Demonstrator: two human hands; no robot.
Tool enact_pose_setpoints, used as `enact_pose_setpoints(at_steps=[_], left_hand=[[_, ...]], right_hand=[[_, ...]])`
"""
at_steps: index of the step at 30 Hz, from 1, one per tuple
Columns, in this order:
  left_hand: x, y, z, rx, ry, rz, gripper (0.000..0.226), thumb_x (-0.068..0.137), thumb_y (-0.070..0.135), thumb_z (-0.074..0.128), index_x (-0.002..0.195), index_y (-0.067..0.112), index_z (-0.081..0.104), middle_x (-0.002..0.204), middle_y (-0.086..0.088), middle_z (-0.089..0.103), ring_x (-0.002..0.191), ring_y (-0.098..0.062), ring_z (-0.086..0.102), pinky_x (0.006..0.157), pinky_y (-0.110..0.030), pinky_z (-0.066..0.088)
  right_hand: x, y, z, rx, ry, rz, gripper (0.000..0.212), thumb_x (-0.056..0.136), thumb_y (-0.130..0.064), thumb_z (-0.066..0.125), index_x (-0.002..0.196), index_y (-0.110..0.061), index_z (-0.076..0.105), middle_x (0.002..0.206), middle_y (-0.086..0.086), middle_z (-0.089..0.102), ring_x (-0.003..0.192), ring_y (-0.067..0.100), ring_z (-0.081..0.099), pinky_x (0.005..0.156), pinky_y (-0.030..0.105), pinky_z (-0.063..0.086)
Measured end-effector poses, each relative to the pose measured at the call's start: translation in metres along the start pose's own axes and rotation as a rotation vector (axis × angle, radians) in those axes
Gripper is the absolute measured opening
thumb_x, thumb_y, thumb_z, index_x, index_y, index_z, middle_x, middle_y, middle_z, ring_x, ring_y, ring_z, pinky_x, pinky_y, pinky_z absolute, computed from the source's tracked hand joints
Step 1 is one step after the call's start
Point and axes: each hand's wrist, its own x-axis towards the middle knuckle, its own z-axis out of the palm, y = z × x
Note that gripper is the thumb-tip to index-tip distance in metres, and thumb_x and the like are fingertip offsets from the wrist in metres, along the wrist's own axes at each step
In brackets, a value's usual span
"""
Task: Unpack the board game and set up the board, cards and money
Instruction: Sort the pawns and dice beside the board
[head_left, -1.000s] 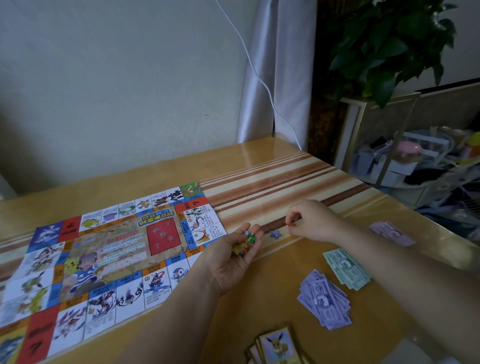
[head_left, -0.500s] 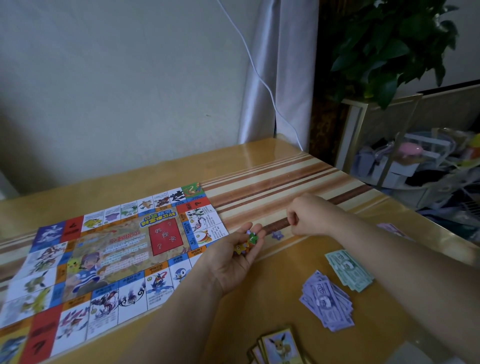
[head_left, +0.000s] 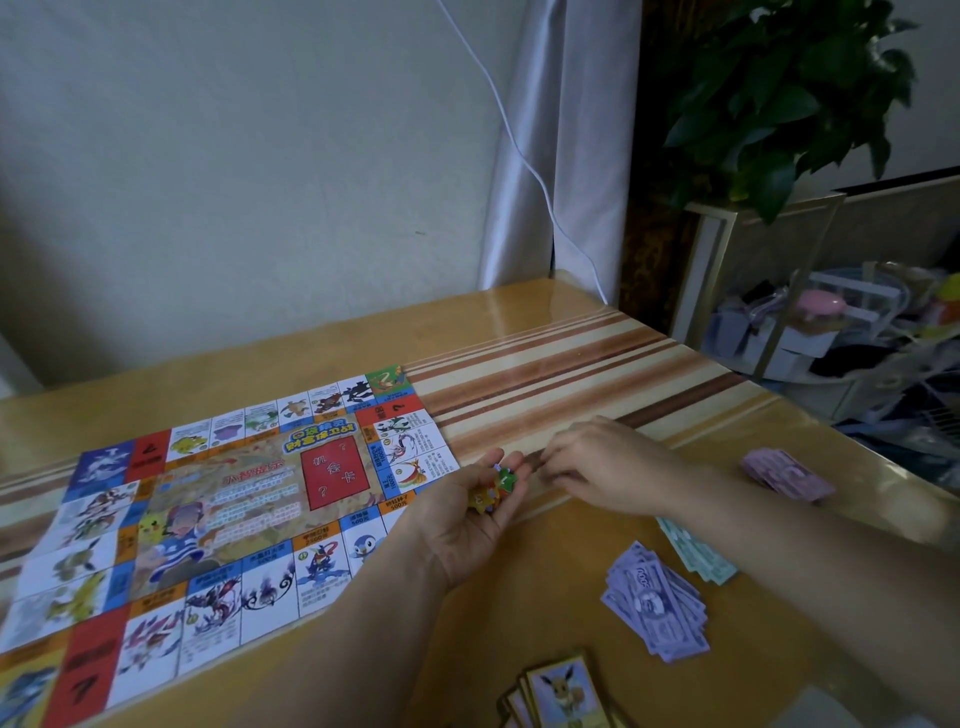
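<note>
The colourful game board (head_left: 234, 519) lies unfolded flat on the left of the wooden table (head_left: 519, 332). My left hand (head_left: 462, 525) is palm up beside the board's right edge, with small coloured game pieces (head_left: 493, 486) resting on its relaxed fingers. Just to its right, my right hand (head_left: 602, 467) is blurred, its curled fingertips pinched together low at the table. A loose pile of purple money (head_left: 660, 603) and some green notes (head_left: 698, 558) lie under my right forearm. A pinkish stack of notes (head_left: 784, 473) sits further right. Picture cards (head_left: 566, 691) lie at the near edge.
The table's right edge runs beside a glass-sided shelf (head_left: 831, 338) full of clutter, with a leafy plant (head_left: 779, 104) above it. A white cable (head_left: 519, 156) hangs down the wall by the curtain (head_left: 561, 156). A striped runner (head_left: 571, 374) crosses the table.
My right hand has moved left and down over the spot where a small purple piece lay on the table; that piece is now hidden. My left hand has stayed put.
</note>
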Motion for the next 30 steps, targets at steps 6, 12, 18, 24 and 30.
enact_pose_setpoints(at_steps=[6, 12, 18, 24, 30], left_hand=[[0.000, -0.001, 0.001, -0.015, -0.019, -0.017, 0.021, 0.094, -0.006, 0.042, 0.108, -0.009, 0.058, 0.102, -0.027, 0.064, 0.096, -0.035, 0.063, 0.078, -0.044, 0.057], [0.004, -0.006, 0.004, -0.012, -0.046, -0.038, 0.028, 0.093, -0.012, 0.037, 0.114, -0.010, 0.056, 0.102, -0.028, 0.063, 0.101, -0.036, 0.062, 0.070, -0.047, 0.054], [0.009, -0.015, 0.010, 0.141, -0.108, -0.046, 0.029, 0.092, -0.011, 0.035, 0.106, -0.010, 0.060, 0.096, -0.023, 0.065, 0.084, -0.030, 0.065, 0.066, -0.032, 0.057], [0.007, -0.014, 0.010, 0.128, -0.143, -0.065, 0.030, 0.093, -0.009, 0.034, 0.105, -0.008, 0.061, 0.099, -0.022, 0.066, 0.083, -0.030, 0.065, 0.071, -0.032, 0.054], [0.008, -0.015, 0.007, 0.146, -0.143, -0.081, 0.030, 0.094, -0.008, 0.036, 0.113, -0.006, 0.059, 0.107, -0.024, 0.063, 0.088, -0.027, 0.062, 0.071, -0.033, 0.055]], right_hand=[[-0.020, 0.010, 0.007, -0.109, -0.073, -0.019, 0.042, 0.103, -0.031, 0.027, 0.135, -0.021, 0.052, 0.145, -0.005, 0.044, 0.133, 0.012, 0.040, 0.109, 0.030, 0.023], [-0.026, 0.009, -0.004, -0.012, 0.003, 0.109, 0.040, 0.102, -0.033, 0.034, 0.139, -0.026, 0.047, 0.145, -0.011, 0.044, 0.134, 0.007, 0.035, 0.110, 0.028, 0.021], [-0.009, -0.024, -0.029, 0.399, 0.071, 0.091, 0.025, 0.082, -0.026, 0.070, 0.108, -0.023, 0.071, 0.105, -0.011, 0.062, 0.094, 0.002, 0.057, 0.088, 0.027, 0.048], [0.001, -0.023, -0.035, 0.481, 0.019, 0.192, 0.015, 0.075, -0.024, 0.078, 0.089, -0.021, 0.073, 0.089, -0.016, 0.057, 0.087, 0.001, 0.058, 0.081, 0.024, 0.050], [0.007, -0.018, -0.040, 0.506, -0.149, 0.241, 0.013, 0.075, -0.027, 0.078, 0.085, -0.022, 0.070, 0.084, -0.020, 0.054, 0.080, -0.003, 0.052, 0.072, 0.019, 0.041]])
